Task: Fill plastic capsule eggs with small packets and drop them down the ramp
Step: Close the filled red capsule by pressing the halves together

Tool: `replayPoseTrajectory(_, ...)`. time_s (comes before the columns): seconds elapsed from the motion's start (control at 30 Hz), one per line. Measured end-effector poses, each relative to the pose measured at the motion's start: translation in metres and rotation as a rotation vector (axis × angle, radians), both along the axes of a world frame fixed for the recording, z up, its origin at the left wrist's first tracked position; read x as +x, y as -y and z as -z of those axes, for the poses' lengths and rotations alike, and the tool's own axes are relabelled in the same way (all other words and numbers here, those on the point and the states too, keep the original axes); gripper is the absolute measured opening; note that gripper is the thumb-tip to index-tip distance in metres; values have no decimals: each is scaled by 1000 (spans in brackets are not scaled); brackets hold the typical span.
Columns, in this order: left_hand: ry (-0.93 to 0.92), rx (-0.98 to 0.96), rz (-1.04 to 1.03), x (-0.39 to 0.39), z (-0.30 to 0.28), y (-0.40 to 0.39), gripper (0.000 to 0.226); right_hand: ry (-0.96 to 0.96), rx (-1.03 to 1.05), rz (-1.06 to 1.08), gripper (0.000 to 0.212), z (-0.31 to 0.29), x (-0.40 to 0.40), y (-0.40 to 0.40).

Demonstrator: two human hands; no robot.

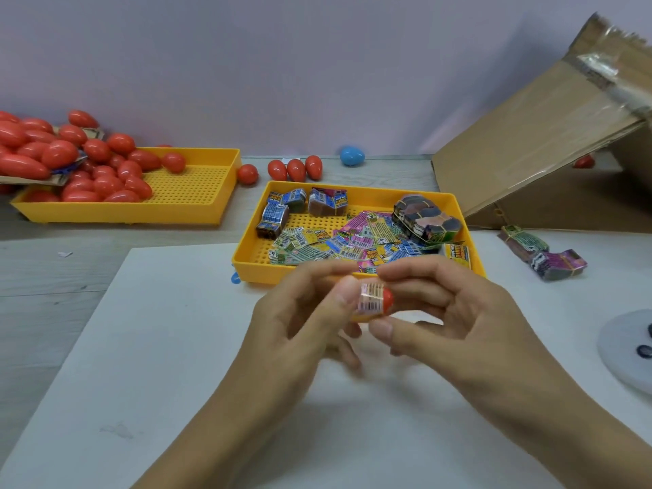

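Fingertips of both hands meet over the white sheet (197,365) that covers the near part of the table: the left hand (300,322) has its thumb and curled fingers pinched around a small printed packet with a barcode (370,296), and the right hand (455,312) pinches the red plastic capsule egg half (388,298) from the other side between thumb and forefinger, the packet lying against or partly inside the red piece; how far in it sits cannot be told. Just beyond the hands stands a yellow perforated plastic tray of packets (247,255), holding loose colourful packets spread over its floor and several banded bundles along its back and right side. To its right, on the white surface, lie two more banded packet bundles (543,254). At the far right edge, a pale round object with dark spots (624,351) is partly cut off. Farther left sits a second yellow perforated tray (197,206), piled at its left end with red plastic capsule eggs (91,164) that spill over from a heap beside it. Between the two trays, near the wall, four loose red eggs (285,170) rest on the grey wood-grain table (42,277), and a blue plastic egg (352,156) lies just beyond them. At the far right a brown cardboard ramp (529,142) with clear tape slopes down towards the table.
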State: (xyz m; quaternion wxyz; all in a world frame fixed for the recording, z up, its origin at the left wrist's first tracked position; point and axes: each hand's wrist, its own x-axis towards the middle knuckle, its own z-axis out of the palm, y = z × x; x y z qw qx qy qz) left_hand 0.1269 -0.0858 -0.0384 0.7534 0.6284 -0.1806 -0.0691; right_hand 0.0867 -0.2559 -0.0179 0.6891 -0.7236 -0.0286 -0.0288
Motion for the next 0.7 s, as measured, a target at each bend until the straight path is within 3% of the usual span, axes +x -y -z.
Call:
replayPoseTrajectory(0.07,9,8,-36,0,0,0,18,58,-49,-24,41,1,-1,-2)
replayPoseTrajectory(0.1,36,13,-65,0,0,1,22,63,-46,-25,43,2,-2,-1)
replayPoseTrajectory(0.23,134,-53,-50,1,6,0,68,-52,100,55,30,0,0,-4)
replayPoseTrajectory(0.4,243,-32,13,-4,11,4,88,-123,40,53,23,-3,-1,-6)
replayPoseTrajectory(0.5,191,-44,-17,-2,10,1,78,-64,35,72,32,-2,-2,-3)
replayPoseTrajectory(0.63,-2,12,8,-2,3,2,31,20,-3,82,40,1,-1,-1)
replayPoseTrajectory(0.7,-10,18,-20,-1,2,3,26,46,-12,55,40,1,-1,0)
